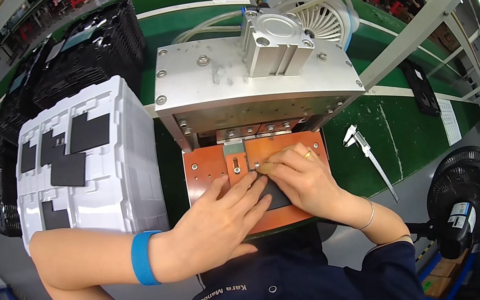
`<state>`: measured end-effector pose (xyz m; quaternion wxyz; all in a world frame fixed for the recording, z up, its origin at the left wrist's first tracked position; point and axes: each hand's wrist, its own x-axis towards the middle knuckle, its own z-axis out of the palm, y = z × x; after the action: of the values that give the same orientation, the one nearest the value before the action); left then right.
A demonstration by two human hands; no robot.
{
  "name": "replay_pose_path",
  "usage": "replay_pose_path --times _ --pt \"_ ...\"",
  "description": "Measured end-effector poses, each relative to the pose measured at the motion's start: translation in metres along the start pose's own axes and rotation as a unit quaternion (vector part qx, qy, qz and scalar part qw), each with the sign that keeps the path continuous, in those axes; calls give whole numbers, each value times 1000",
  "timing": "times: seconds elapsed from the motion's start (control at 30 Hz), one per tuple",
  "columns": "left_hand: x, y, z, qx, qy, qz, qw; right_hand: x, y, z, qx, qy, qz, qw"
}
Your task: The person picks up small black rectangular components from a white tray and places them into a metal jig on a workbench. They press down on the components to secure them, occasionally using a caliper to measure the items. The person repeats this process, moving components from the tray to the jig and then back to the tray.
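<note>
A dark flat sheet (275, 193) lies on the orange fixture plate (208, 182) in front of me, partly hidden under both hands. My left hand (222, 217) comes in from the left with its fingers stretched and apart. Its fingertips rest at the sheet's left side. Above the sheet, my right hand (306, 180) has thumb and fingertips pressed together close to the left fingertips. What that pinch holds is too small to make out. Beside the fingers, a slotted orange block (235, 166) is screwed to the plate.
Behind the plate stands a metal press (212, 83) with an air cylinder (278, 37). To the left, black cut pieces (89, 132) lie on stacked white trays (88, 202), with black trays (85, 55) beyond. Calipers (370, 156) lie on the green mat at right, near a black fan (467, 198).
</note>
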<state>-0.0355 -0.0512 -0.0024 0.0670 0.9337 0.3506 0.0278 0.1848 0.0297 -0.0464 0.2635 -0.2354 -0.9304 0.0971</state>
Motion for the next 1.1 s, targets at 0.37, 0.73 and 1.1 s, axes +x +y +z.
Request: replay_pose_path --times 0.37,0.73,1.1 --pt "1 2 -4 43 -74 2 996 3 1 4 -29 29 38 998" --pt "2 4 -7 43 -68 -1 997 -8 -5 -7 32 20 109 993" --pt "6 -10 -9 -18 -42 -38 998 -17 7 -22 75 -22 88 993"
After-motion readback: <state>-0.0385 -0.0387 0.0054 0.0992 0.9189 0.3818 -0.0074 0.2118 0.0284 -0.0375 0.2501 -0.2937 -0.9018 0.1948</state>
